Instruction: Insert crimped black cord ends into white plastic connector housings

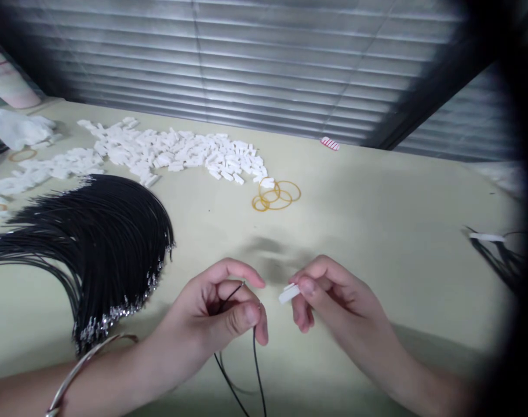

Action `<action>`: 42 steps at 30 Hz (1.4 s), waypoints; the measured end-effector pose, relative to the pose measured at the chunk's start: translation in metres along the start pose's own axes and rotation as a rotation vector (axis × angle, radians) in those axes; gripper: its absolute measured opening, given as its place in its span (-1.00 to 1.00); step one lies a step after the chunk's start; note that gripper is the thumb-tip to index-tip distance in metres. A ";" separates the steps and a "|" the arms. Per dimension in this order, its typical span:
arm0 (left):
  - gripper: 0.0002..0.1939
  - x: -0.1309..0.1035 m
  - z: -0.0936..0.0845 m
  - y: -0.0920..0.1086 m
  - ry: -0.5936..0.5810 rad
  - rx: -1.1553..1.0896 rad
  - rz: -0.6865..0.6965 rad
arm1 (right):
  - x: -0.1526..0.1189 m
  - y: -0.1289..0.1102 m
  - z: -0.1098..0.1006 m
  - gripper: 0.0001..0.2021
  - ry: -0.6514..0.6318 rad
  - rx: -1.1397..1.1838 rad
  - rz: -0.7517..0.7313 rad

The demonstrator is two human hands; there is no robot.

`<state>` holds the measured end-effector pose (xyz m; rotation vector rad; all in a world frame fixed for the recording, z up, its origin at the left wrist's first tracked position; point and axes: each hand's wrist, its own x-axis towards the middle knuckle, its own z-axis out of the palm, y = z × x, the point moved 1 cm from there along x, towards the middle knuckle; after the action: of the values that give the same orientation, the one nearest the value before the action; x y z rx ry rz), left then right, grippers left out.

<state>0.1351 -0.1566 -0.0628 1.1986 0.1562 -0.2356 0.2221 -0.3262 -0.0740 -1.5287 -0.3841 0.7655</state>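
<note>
My left hand (229, 313) holds a thin black cord (256, 353) between thumb and fingers. Its two strands hang down past the lower edge of the view, and a small metal end shows near the fingertips. The index finger is lifted a little away from the thumb. Just to the right, my right hand (328, 295) pinches a small white plastic piece (288, 293) between thumb and index finger. The piece points toward the left hand, with a gap between them. Both hands are above the table (377, 231).
A thick bundle of black cords (116, 231) with metal ends lies at left. Behind it spreads a heap of white pieces (181, 149). Yellow rubber bands (276, 196) lie mid-table. A striped scrap (330, 143) rests near the blinds (264, 63); tied black cords (496, 255) lie at right.
</note>
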 end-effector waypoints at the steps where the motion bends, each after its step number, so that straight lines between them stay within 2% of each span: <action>1: -0.85 0.000 0.000 0.001 0.001 0.001 -0.001 | 0.000 0.000 0.000 -0.75 -0.003 0.001 0.000; 12: -0.83 0.000 0.002 0.000 -0.006 -0.061 0.007 | -0.002 0.000 0.000 -0.76 -0.015 0.001 -0.003; 18: -0.81 0.000 0.002 0.002 0.050 -0.003 0.001 | -0.002 0.001 -0.001 -0.77 -0.026 0.009 -0.005; 26: -0.83 0.000 0.003 0.002 0.056 0.060 -0.032 | -0.001 0.001 0.000 -0.77 -0.026 0.004 -0.002; 36: -0.84 0.000 0.004 0.003 0.074 0.165 0.009 | -0.002 0.005 -0.001 -0.81 0.022 0.001 0.000; 39: -0.76 0.000 0.000 -0.004 0.069 0.185 -0.028 | -0.002 0.006 -0.001 -0.84 0.009 0.022 -0.011; 42: -0.63 -0.001 -0.006 -0.014 0.044 0.081 -0.095 | -0.002 0.007 -0.001 -0.87 -0.003 0.028 -0.029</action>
<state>0.1310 -0.1554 -0.0775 1.2792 0.2444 -0.3009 0.2195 -0.3291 -0.0804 -1.4930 -0.3958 0.7474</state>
